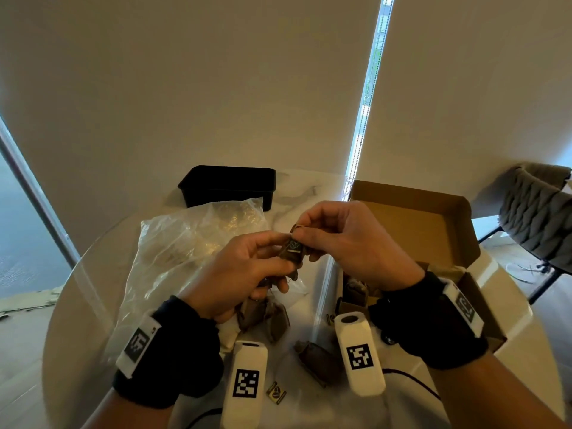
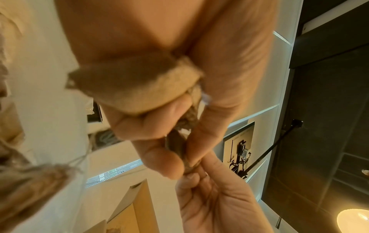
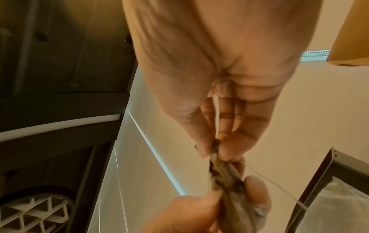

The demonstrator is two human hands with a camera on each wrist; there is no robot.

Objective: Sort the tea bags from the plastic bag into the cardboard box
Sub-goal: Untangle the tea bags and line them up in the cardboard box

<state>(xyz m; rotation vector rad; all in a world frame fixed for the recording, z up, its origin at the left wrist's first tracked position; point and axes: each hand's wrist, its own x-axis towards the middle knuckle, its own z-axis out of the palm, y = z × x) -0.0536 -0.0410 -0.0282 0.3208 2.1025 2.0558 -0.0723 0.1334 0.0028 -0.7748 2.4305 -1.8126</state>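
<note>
Head view: over a round white table (image 1: pixel 312 407), the left hand (image 1: pixel 238 274) and right hand (image 1: pixel 349 243) both pinch one brown tea bag (image 1: pixel 292 250) held in the air between the crumpled plastic bag (image 1: pixel 185 243) on the left and the open cardboard box (image 1: pixel 427 224) on the right. Loose tea bags (image 1: pixel 312 357) lie on the table below the wrists; a black tray (image 1: pixel 229 185) stands at the far edge before pale roller blinds (image 1: pixel 192 88). A grey chair (image 1: pixel 538 215) stands at the right.

Left wrist view: the left fingers (image 2: pixel 157 156) curl around a bunch of tea bags (image 2: pixel 139 85), blurred.

Right wrist view: the right fingertips (image 3: pixel 203 149) nip the bag's top, its string (image 3: pixel 279 187) trailing.
</note>
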